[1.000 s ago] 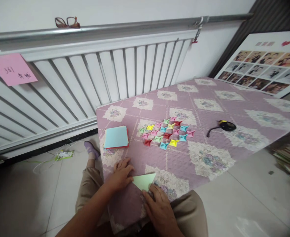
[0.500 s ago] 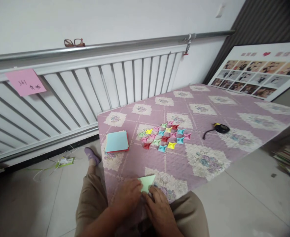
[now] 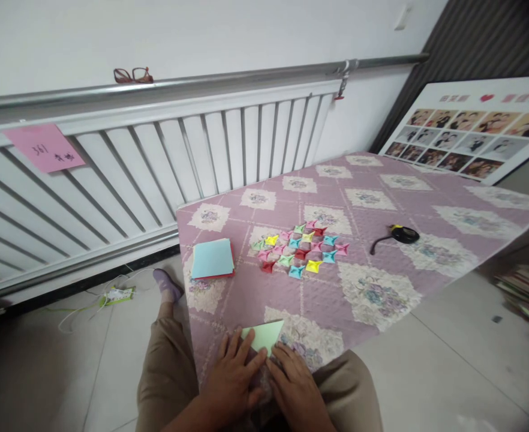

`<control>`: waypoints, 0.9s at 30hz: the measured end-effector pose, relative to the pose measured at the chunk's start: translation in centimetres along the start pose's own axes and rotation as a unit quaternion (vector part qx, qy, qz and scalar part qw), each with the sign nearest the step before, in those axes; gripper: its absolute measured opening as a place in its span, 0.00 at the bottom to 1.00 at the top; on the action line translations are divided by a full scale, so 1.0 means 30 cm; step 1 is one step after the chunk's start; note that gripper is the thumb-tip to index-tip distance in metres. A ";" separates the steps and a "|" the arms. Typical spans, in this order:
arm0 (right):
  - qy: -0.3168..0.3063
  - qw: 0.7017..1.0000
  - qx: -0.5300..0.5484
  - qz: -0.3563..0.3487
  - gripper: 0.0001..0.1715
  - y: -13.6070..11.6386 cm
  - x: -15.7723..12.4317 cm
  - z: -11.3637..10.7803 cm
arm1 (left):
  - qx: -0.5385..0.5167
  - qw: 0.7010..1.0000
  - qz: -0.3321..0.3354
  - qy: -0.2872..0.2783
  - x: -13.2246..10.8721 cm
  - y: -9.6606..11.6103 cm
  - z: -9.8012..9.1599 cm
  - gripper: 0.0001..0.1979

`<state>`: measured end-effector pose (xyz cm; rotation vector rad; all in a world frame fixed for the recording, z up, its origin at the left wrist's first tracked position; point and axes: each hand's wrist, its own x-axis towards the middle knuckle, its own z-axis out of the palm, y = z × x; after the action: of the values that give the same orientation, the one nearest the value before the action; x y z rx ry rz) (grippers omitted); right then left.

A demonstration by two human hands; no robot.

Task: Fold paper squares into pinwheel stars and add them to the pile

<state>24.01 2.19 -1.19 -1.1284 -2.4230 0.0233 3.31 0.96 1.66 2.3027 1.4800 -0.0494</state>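
Observation:
A light green sheet of paper [image 3: 265,335], folded to a triangle, lies flat on the tablecloth at the near edge of the table. My left hand [image 3: 233,375] rests at its left side, fingers spread, with fingertips on the paper. At its lower right corner my right hand [image 3: 294,378] lies flat with fingers stretched out, touching the edge. Beyond the hands stand several small folded paper pieces [image 3: 301,254] in rows, in pink, yellow, green, blue and red. To their left is a stack of coloured paper [image 3: 212,258], light blue on top.
A black coiled cable [image 3: 403,234] with a yellow part lies right on the floral tablecloth [image 3: 264,294]. A photo board [image 3: 471,129] leans at the far right. Behind the table runs a white radiator [image 3: 242,144] with a pink note [image 3: 44,147]; eyeglasses [image 3: 133,75] sit on the pipe.
My left hand has opened from bent fingers to spread ones and moved slightly left, showing more of the green paper. My right hand's fingers have straightened and flattened.

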 end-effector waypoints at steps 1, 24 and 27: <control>-0.016 1.000 0.006 0.007 0.21 0.002 0.003 -0.005 | 0.002 1.000 -0.002 0.001 0.001 0.000 0.003 0.37; -0.278 0.947 0.037 0.159 0.45 0.065 0.155 -0.063 | -0.013 0.998 -0.020 0.055 -0.005 -0.020 0.030 0.48; -0.291 0.941 0.053 0.167 0.46 0.058 0.171 -0.086 | -0.020 0.996 -0.034 0.076 0.003 -0.015 0.015 0.43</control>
<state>23.48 6.63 2.82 -1.6492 -2.6305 0.6757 3.04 1.03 1.10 2.2682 1.6187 0.1383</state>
